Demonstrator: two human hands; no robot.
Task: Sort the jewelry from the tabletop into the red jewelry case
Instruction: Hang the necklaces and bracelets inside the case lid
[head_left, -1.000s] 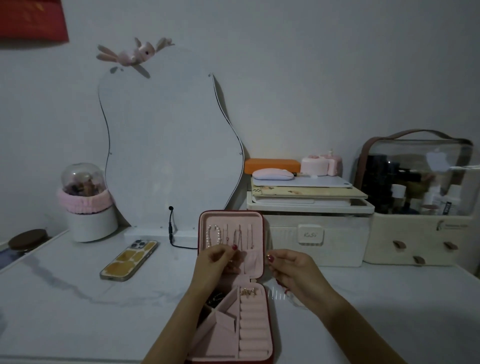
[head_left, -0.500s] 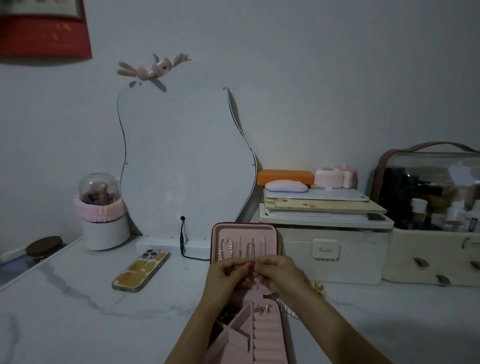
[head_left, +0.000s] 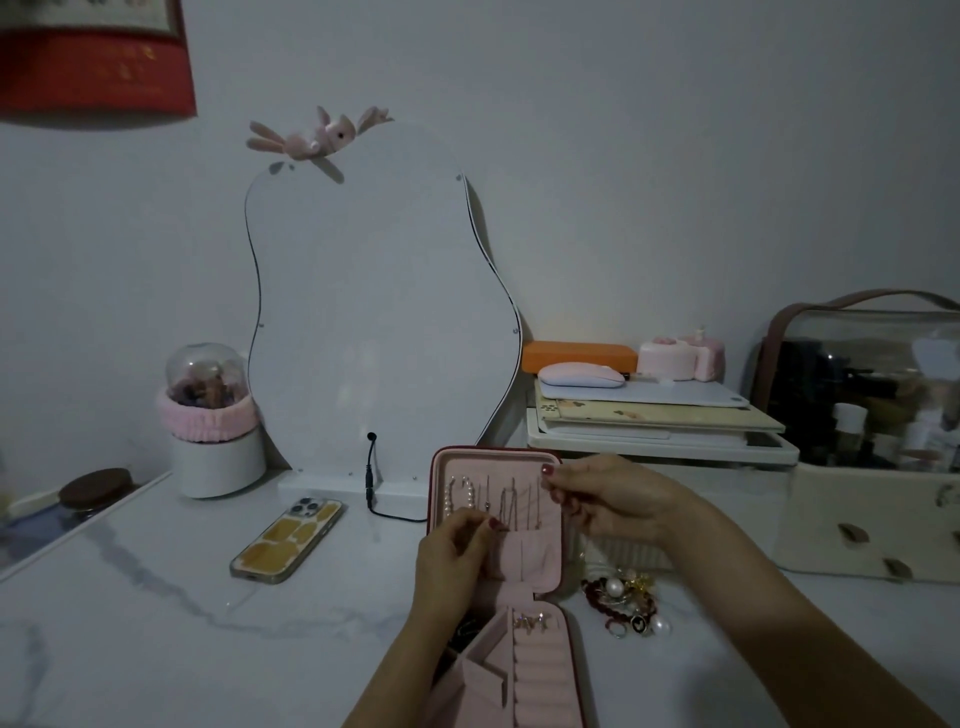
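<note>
I have the red jewelry case (head_left: 551, 467) standing open in front of me on the surface (head_left: 156, 613), its lid upright and its pink tray lying toward me. My left hand (head_left: 457, 551) is curled against the lid's lower pocket, fingertips pinched at the bottom of the hanging chains (head_left: 511, 501), beside the pearl strand (head_left: 460, 496) hooked at the lid's left. My right hand (head_left: 602, 499) is raised at the lid's top right corner, thumb and forefinger pinched together as if on a fine chain; the thing itself is too thin for me to make out, so I cannot say for certain what it grips.

The rest of the jewelry (head_left: 623, 603) lies in a small heap on the surface just right of the case: pearls, dark red beads, a ring, gold bits. A pair of gold pieces (head_left: 530, 621) already sits at the far end of the ring rolls in the tray.

What worries me is tangling. Several thin chains hang close together, and if I pull one sideways it could catch its neighbours or slip off its hook. The lid is only propped, so a push from either hand could tip it back or shut it on the tray. My right forearm passes right over the heap, and a careless sweep could scatter it toward the white storage box (head_left: 660, 457) behind. The light is dim too, so I could easily miss a hook.
</note>
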